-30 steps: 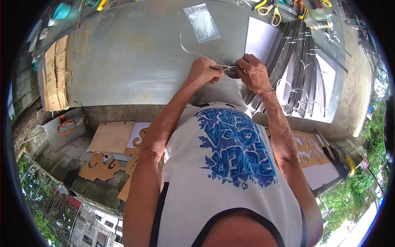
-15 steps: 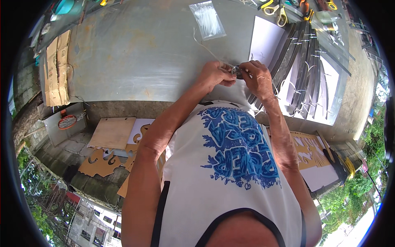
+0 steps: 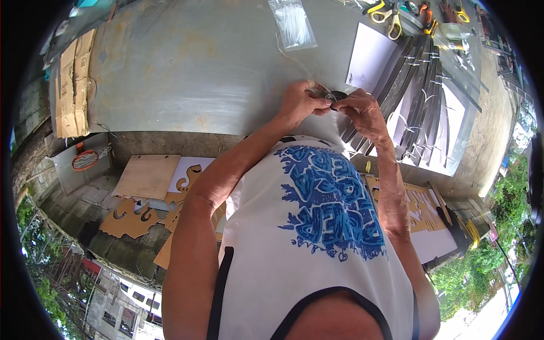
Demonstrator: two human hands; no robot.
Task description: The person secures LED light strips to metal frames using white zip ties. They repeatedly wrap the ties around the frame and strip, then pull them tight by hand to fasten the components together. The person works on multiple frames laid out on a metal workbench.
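Over the front edge of the grey metal table, both my hands are closed at a small dark piece (image 3: 339,94) whose kind I cannot make out. My left hand (image 3: 304,106) pinches at its left side, where a thin pale strand (image 3: 300,63) runs out and away across the table. From the right, the bent fingers of my right hand (image 3: 362,112) pinch at the same spot. Fingers hide most of what lies between the fingertips. Just right of my right hand lie long dark strips (image 3: 416,96) bound with white zip ties.
A clear bag of white zip ties (image 3: 293,25) lies at the far middle of the table (image 3: 170,73). White sheets (image 3: 371,54) lie beneath the strips. Scissors (image 3: 395,25) and other tools sit at the far right. Flattened cardboard (image 3: 73,85) is at the left edge.
My right hand has shifted right and down, its fingers now bent in a pinch. The dark piece shows farther right. The whole view has moved slightly.
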